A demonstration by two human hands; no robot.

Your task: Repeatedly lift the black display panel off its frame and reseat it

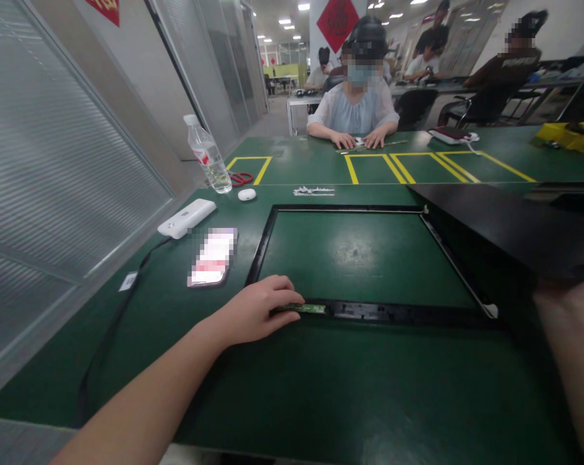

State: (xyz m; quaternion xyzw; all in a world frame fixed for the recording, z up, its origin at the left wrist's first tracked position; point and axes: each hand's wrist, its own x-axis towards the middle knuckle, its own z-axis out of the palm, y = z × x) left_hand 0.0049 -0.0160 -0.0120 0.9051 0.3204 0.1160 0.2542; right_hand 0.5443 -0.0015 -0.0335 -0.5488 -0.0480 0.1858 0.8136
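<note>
- While the left hand [267,309] rests at the near left corner of the black rectangular bezel frame [393,312], its thumb and fingers stand narrow, pinching the green circuit board strip [314,309] that lies along the near side.
- The right hand [566,300], blurred and partly cut off by the picture's edge, grips the dark flat panel [515,223], which is tilted and raised at the right of the frame.
- The frame lies flat between the hands, white pieces showing at its two right corners.
- Green tabletop [354,387] shows through the opening and runs from the near side to the table's front edge.
- Left of the frame lies a lit smartphone [213,257], with a white power bank [188,218] beyond it.
- Past the far side, thin pale strips [314,191] lie near the yellow tape lines [353,169].
</note>
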